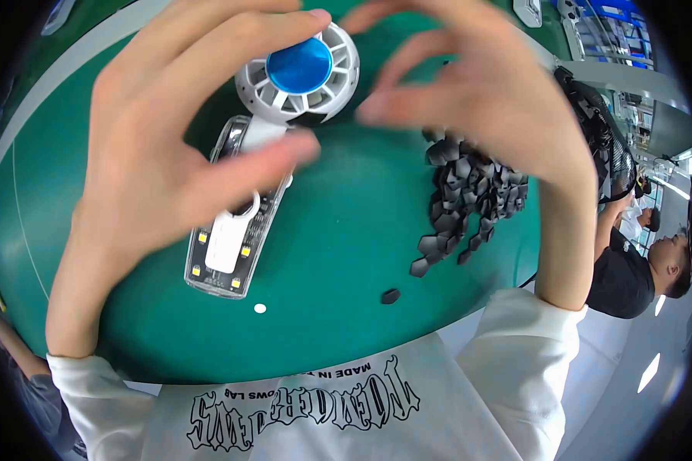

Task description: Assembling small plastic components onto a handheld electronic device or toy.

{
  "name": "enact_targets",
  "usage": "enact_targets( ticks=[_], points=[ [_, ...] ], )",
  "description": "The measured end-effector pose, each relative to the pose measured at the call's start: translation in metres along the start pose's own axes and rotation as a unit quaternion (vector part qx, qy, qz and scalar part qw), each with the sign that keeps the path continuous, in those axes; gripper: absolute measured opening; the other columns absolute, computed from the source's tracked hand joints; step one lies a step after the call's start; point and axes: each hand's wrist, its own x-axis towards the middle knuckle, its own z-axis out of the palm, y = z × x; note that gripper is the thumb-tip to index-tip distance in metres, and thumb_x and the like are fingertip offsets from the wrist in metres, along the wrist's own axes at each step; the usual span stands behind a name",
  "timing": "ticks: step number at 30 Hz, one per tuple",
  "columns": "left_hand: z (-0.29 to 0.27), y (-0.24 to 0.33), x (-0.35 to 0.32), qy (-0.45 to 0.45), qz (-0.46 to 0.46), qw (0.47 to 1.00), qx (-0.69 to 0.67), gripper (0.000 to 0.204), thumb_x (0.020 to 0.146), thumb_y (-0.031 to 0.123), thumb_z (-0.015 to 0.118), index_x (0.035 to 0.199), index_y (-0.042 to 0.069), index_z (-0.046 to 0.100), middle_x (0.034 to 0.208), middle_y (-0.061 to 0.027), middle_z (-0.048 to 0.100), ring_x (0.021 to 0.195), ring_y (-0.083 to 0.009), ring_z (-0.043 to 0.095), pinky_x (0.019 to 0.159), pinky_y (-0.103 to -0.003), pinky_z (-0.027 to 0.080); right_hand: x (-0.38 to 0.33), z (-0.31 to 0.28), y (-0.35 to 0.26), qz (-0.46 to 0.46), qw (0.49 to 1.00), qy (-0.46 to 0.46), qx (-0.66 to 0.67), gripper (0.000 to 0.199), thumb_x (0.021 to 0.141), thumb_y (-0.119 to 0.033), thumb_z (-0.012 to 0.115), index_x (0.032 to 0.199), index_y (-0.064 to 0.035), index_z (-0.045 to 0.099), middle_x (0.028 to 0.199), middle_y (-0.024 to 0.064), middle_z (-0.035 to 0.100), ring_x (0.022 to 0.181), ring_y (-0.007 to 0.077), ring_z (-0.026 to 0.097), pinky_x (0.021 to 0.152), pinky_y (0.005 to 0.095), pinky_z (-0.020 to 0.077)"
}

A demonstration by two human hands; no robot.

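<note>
At upper left, left hand (161,146) spread wide, thumb well apart from the forefinger, a fingertip at the rim of the white fan head (338,73) with its blue disc (300,65). Below that, aslant on the green bench (338,307), a clear handle (221,273). At upper right, blurred right hand (500,84), loosely curved with a wide gap. Under it, a pile of black pieces (469,192). Along the bottom, outlined black lettering (307,411), upside down, on a white shirt (461,422).

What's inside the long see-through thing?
Inside the clear case is a dark board with small yellow-and-white squares. What lies behind the white piece and left hand can't be seen.
</note>
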Motion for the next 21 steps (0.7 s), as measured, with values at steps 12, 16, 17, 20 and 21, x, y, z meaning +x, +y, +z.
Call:
enact_targets(
  ticks=[12,16,17,20,21],
  points=[
    [0.022,0.021,-0.007,-0.098,0.054,0.989,0.092,0.068,0.065,-0.003,0.068,0.131,0.015,0.071,0.146,-0.0171,0.059,0.12,-0.0393,0.063,0.105,-0.048,0.051,-0.035,-0.049,0.157,-0.11,0.929,0.173,-0.308,0.016,0.086,-0.015,0.075,0.096,-0.0023,0.072,0.079,0.0028,0.066,0.073,0.0111,0.058,0.067,0.0273,0.0456],
    [0.034,0.007,-0.004,-0.055,0.072,0.992,0.083,0.065,0.066,-0.003,0.068,0.128,0.012,0.072,0.146,-0.017,0.058,0.121,-0.0378,0.063,0.108,-0.051,0.049,-0.044,-0.039,0.153,-0.237,0.898,0.189,-0.318,0.013,0.083,-0.003,0.076,0.094,-0.0002,0.071,0.079,0.0051,0.066,0.071,0.0149,0.06,0.064,0.0277,0.0458],
    [0.043,0.003,-0.004,-0.04,0.073,0.993,0.079,0.064,0.066,-0.003,0.068,0.128,0.012,0.072,0.146,-0.017,0.058,0.122,-0.0374,0.063,0.108,-0.051,0.048,-0.052,-0.034,0.151,-0.29,0.872,0.194,-0.343,0.014,0.08,0.002,0.077,0.092,0.0014,0.07,0.079,0.0064,0.066,0.07,0.0173,0.062,0.061,0.0284,0.0463],
    [0.052,0.0,-0.003,-0.005,0.077,0.992,0.095,0.063,0.067,-0.001,0.068,0.128,0.012,0.072,0.144,-0.0175,0.059,0.118,-0.0369,0.064,0.106,-0.05,0.049,-0.08,-0.016,0.144,-0.408,0.793,0.202,-0.404,0.017,0.076,0.006,0.079,0.09,0.005,0.069,0.083,0.0123,0.066,0.07,0.0251,0.065,0.06,0.0318,0.052],
    [0.056,-0.004,0.0,0.009,0.091,0.991,0.101,0.063,0.068,0.0,0.068,0.129,0.012,0.071,0.143,-0.0178,0.059,0.117,-0.0367,0.064,0.104,-0.049,0.049,-0.083,-0.012,0.143,-0.408,0.794,0.197,-0.404,0.017,0.076,0.006,0.079,0.09,0.005,0.069,0.083,0.0123,0.066,0.07,0.0251,0.065,0.06,0.0318,0.052]
  ],
)
